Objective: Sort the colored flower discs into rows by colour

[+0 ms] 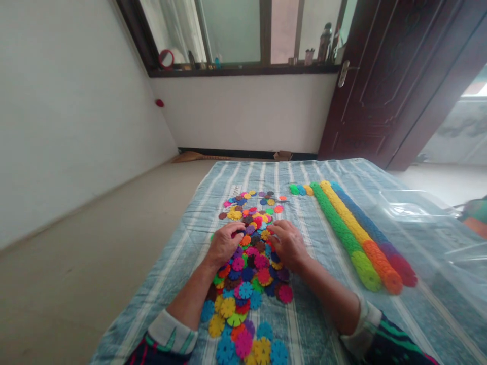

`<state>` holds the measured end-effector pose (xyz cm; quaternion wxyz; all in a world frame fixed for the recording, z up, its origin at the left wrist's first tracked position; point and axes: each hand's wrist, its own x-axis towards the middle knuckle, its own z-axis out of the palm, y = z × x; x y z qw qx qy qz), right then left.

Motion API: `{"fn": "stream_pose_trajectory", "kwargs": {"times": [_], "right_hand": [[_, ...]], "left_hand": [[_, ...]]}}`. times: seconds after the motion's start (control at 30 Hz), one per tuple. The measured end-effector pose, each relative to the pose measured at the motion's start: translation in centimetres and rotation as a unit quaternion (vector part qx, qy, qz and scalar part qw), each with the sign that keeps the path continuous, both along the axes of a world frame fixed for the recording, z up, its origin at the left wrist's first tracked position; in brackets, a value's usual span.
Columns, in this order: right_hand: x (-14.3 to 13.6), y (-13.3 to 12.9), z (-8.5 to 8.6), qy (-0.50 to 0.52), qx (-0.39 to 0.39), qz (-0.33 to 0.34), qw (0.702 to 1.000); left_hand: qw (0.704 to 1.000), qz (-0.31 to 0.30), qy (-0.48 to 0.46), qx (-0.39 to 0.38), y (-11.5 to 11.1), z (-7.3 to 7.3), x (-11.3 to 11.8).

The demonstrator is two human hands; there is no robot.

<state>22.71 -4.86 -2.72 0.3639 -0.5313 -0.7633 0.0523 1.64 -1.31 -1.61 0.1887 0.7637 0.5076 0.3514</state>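
A long heap of colourful plastic snowflake discs lies on the striped cloth in front of me. My left hand rests at the heap's left side, fingers bent and a little apart over the discs. Across from it, my right hand touches the right side with its fingers spread and curved. I make out no disc lifted in either hand; the undersides of the fingertips are hidden. Three long rods of stacked discs lie to the right: a green rod, a yellow-and-orange rod and a blue-to-red rod.
A short row of loose discs adjoins the rods' far end. Clear plastic containers stand at the right on the striped cloth. Beyond are a wall with a window ledge and a dark red door.
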Motion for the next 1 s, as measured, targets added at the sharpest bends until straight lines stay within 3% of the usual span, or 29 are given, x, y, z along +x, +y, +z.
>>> {"fn": "stream_pose_trajectory", "kwargs": {"times": [0.23, 0.47, 0.63, 1.0], "right_hand": [[-0.7, 0.8, 0.1, -0.056, -0.053, 0.009, 0.997], [0.4, 1.4, -1.0, 0.098, -0.050, 0.014, 0.994], [1.6, 1.5, -0.6, 0.219, -0.078, -0.016, 0.972], [1.5, 1.4, -0.1, 0.273, -0.111, -0.058, 0.954]], "left_hand": [[1.000, -0.003, 0.002, 0.010, -0.2, 0.0, 0.1], [1.000, -0.004, 0.011, 0.020, -0.4, 0.3, 0.5], [0.999, -0.011, 0.025, 0.023, -0.4, 0.3, 0.5], [0.971, 0.038, 0.188, 0.142, -0.1, 2.2, 2.3]]}}
